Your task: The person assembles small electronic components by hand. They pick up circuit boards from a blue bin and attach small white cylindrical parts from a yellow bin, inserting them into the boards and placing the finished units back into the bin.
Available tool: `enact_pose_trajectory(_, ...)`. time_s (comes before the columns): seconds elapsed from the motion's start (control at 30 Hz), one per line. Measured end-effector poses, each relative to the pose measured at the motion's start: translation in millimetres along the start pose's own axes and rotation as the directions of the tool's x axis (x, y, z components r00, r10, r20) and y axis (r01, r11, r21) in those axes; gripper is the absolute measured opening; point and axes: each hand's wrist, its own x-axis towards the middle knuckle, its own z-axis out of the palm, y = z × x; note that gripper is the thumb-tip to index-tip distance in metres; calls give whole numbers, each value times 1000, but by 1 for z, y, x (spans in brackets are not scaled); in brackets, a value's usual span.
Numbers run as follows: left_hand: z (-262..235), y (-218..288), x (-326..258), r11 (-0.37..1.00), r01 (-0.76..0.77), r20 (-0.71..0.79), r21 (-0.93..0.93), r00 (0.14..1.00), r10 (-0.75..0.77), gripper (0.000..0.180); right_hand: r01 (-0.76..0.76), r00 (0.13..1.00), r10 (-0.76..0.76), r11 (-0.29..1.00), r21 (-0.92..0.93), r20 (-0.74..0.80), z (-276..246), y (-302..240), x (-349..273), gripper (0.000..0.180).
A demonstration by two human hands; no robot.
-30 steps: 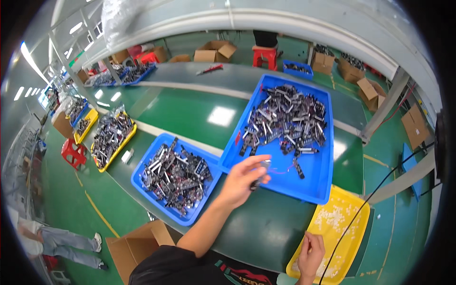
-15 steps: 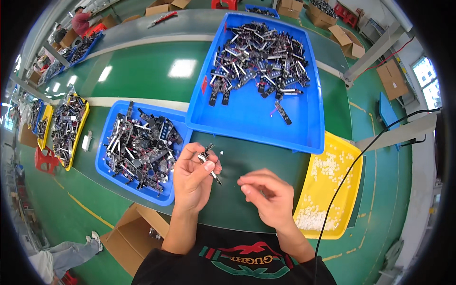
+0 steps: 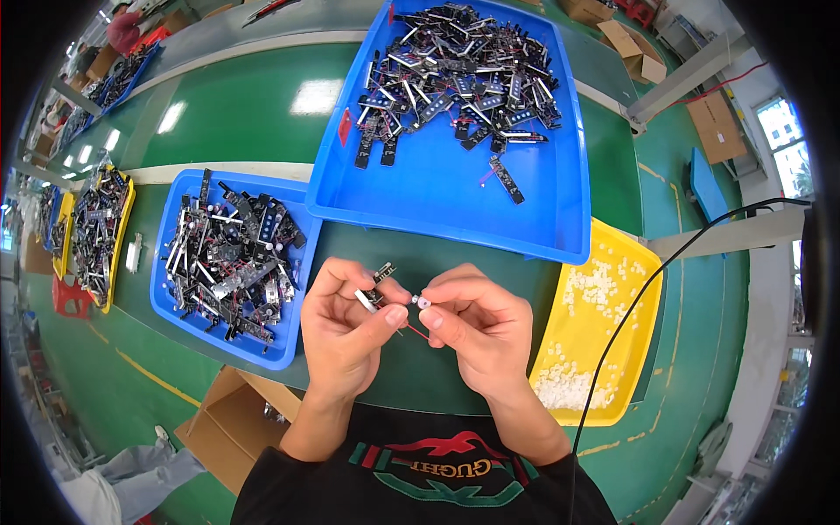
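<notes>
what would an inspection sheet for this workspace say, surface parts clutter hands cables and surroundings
Surface: dark green worktop, bearing trays.
Job's things: small circuit-board module and small white piece in hand; large blue tray and smaller blue tray hold heaped modules; yellow tray at right holds tiny white pieces.
Clutter: whitish object left of the smaller blue tray, kind unclear.
Hands: left hand grips the module; right hand pinches the white piece.
Cables: black cable crosses the view over the yellow tray; thin red wire between the hands.
Surroundings: open cardboard box at lower left; green floor.
</notes>
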Motion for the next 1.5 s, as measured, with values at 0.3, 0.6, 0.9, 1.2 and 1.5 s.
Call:
enact_pose_trajectory(0.3, 10, -4, -1, 998, -39, 66, 41, 997, 36, 32, 28, 998, -39, 981, 190, 52, -7, 1, 0, 13)
enact_pose_trajectory(0.6, 20, 8, -12, 880, -238, 109, 411, 971, 211, 33, -55, 983, 7, 964, 260, 185, -17, 0, -2, 15)
enact_pose_trajectory(0.9, 19, 16, -18, 494, -521, 350, 696, 847, 401, 30, -104, 986, 64, 957, 271, 152, -9, -3, -8, 13)
enact_pose_trajectory(1.2, 15, 27, -15, 775, -288, 290, 562, 947, 142, 32, -278, 947, 216, 923, 267, 237, -13, -10, -6, 10)
enact_pose_trajectory(1.5, -33, 42, -31, 940, -1, 126, 342, 991, -45, 42, 467, 875, -178, 556, -688, 450, 8, -26, -17, 23)
